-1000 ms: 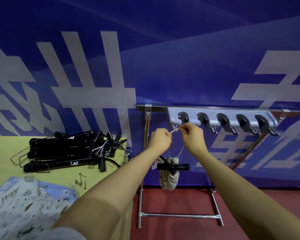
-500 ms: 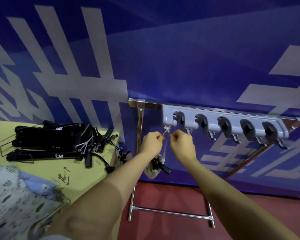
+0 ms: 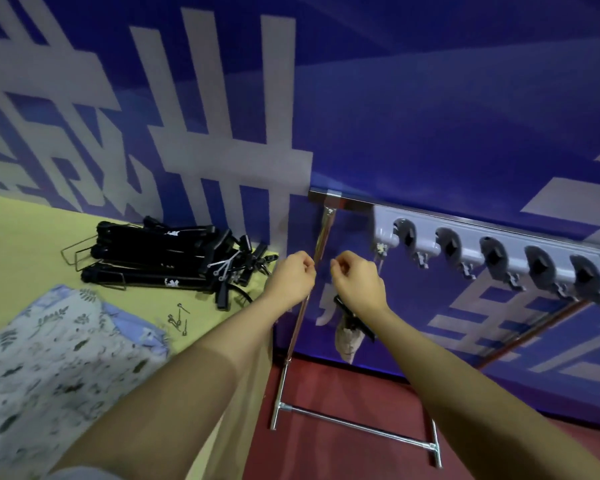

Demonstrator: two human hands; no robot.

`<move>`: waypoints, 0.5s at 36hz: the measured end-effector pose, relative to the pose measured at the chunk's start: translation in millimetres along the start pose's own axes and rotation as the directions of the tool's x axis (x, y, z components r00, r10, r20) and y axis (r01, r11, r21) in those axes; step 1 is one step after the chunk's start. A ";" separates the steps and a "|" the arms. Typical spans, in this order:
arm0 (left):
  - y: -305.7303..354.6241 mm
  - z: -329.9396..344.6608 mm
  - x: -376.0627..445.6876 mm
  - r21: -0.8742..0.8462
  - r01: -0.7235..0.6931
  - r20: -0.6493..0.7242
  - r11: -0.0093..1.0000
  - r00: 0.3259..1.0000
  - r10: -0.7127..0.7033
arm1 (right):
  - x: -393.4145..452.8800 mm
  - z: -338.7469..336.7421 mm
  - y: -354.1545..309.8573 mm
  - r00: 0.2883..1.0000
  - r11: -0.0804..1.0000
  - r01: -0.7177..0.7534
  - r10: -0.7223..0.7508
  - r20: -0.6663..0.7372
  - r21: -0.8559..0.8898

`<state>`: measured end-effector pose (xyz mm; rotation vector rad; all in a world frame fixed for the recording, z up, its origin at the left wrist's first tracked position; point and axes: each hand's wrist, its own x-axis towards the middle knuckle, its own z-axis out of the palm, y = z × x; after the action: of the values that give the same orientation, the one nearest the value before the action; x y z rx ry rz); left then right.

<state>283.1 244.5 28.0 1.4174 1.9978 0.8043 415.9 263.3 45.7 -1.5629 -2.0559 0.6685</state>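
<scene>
A grey wall rack [image 3: 465, 239] with several round clamps and small hooks is fixed to a chrome stand [image 3: 323, 233]. A small pale drawstring pouch [image 3: 350, 342] with a black clip on it hangs by its string from the leftmost hook [image 3: 381, 249]. My left hand [image 3: 290, 277] is to the left of the hook with fingers curled, and nothing shows in it. My right hand [image 3: 357, 282] is just below and left of the hook, also curled, in front of the string and the top of the pouch.
A pile of black clip hangers [image 3: 160, 258] lies on the yellow table [image 3: 25, 244] at left, with a few small metal pins [image 3: 179, 320] near it. A floral cloth [image 3: 56, 362] covers the table's near corner. The stand's foot bar [image 3: 357, 427] rests on the red floor.
Both hands have come down and left, off the leftmost hook and the string. The pouch now hangs from that hook by itself. The view has swung to the left.
</scene>
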 end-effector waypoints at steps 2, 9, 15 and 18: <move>-14.5 -18.0 -5.4 -0.007 0.011 -0.026 1.000 1.000 -0.011 | -1.1 11.4 -16.1 0.999 0.999 0.034 -0.034 0.035 0.005; -77.0 -87.3 -27.2 0.037 0.073 -0.070 0.997 0.995 -0.070 | -10.1 70.1 -79.8 0.987 0.994 0.101 -0.104 0.119 0.033; -140.9 -137.9 -47.0 0.003 0.145 -0.065 0.989 0.987 -0.144 | -26.7 124.0 -128.5 0.983 0.993 0.105 -0.111 0.146 0.045; -180.2 -161.6 -56.9 -0.005 0.188 -0.043 0.982 0.981 -0.188 | -35.9 161.8 -148.5 0.965 0.986 0.136 -0.154 0.214 0.098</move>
<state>69.8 118.3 7.9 1.1974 2.1261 0.7572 213.1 178.2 12.2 -1.3273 -2.2464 0.8942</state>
